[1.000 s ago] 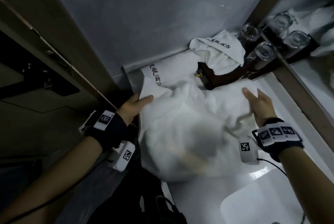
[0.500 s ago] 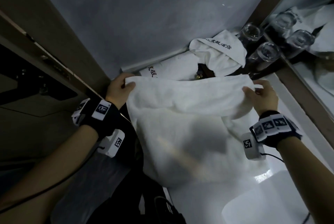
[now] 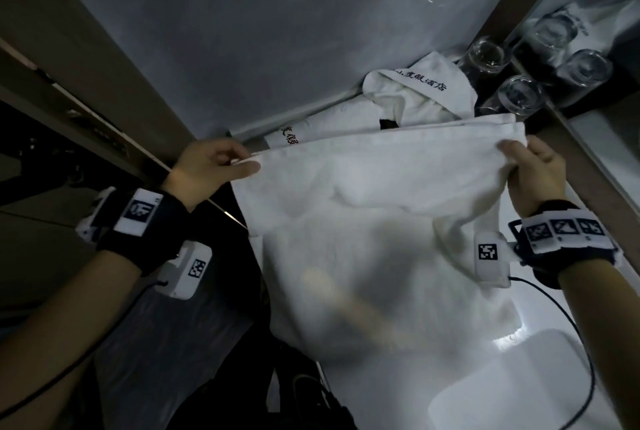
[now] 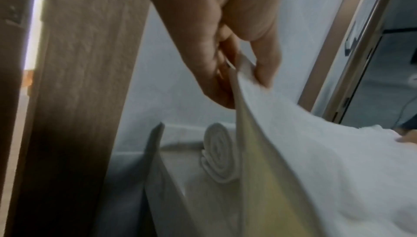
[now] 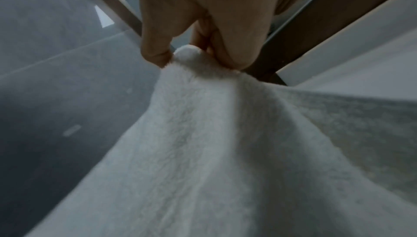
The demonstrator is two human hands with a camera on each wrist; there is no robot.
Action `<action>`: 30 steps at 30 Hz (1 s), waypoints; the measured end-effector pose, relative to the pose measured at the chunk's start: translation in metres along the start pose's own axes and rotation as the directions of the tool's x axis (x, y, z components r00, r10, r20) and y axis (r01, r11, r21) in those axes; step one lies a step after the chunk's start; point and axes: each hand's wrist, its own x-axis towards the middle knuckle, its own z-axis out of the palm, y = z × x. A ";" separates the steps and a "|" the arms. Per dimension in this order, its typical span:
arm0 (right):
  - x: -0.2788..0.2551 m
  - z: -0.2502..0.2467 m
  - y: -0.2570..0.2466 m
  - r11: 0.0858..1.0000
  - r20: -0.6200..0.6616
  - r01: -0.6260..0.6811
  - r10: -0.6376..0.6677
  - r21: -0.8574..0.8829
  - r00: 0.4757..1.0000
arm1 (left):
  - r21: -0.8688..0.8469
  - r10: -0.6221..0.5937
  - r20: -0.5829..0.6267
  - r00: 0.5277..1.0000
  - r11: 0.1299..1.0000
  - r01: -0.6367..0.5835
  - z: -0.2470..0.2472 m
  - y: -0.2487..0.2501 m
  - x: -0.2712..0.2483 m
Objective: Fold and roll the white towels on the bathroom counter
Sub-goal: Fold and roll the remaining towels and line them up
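A large white towel [image 3: 374, 221] hangs stretched between my two hands above the white counter [image 3: 398, 391]. My left hand [image 3: 221, 166] pinches its upper left corner; the left wrist view shows thumb and fingers [image 4: 261, 66] clamped on the towel [image 4: 315, 151] edge. My right hand [image 3: 530, 166] pinches the upper right corner, and the right wrist view shows the towel [image 5: 225, 142] bunched between the fingertips [image 5: 158, 57]. Behind it a rolled white towel [image 3: 294, 133] with dark lettering lies by the wall, seen end-on as a rolled towel [image 4: 217, 151] from the left wrist.
Another white towel [image 3: 426, 93] with dark lettering is draped over a dark box at the back. Several upturned glasses [image 3: 519, 93] stand at the back right beside a mirror [image 3: 606, 48]. A wooden door frame [image 3: 86, 58] runs on the left. A white basin [image 3: 519, 391] lies front right.
Both hands have taken the towel's top corners, lifted them off the counter and pulled them apart, so the crumpled towel now hangs spread. The hands rose and moved away from me.
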 end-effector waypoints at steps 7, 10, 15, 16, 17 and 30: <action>-0.002 -0.003 0.002 0.998 0.039 -0.010 0.013 -0.068 0.999 | 0.158 0.094 0.043 0.995 0.982 -0.100 -0.009 0.003 0.001; -0.003 0.004 0.002 0.993 -0.040 0.008 -0.012 -0.117 0.999 | 0.155 0.095 -0.050 0.994 0.984 -0.086 -0.005 -0.002 0.004; 0.003 0.024 -0.004 0.962 -0.190 0.137 -0.184 -0.235 0.964 | 0.281 0.175 -0.158 0.972 0.951 -0.126 0.001 -0.003 0.019; 0.004 0.028 -0.007 0.961 -0.196 0.174 -0.216 -0.214 0.956 | 0.280 0.188 -0.193 0.963 0.951 -0.130 0.003 -0.001 0.023; 0.005 0.031 -0.009 0.956 -0.186 0.198 -0.240 -0.216 0.953 | 0.275 0.199 -0.225 0.954 0.952 -0.133 0.004 0.002 0.027; -0.033 0.037 0.017 0.775 0.083 0.092 -0.051 -0.626 0.995 | 0.671 0.253 -0.090 0.963 0.730 -0.130 0.066 -0.025 -0.027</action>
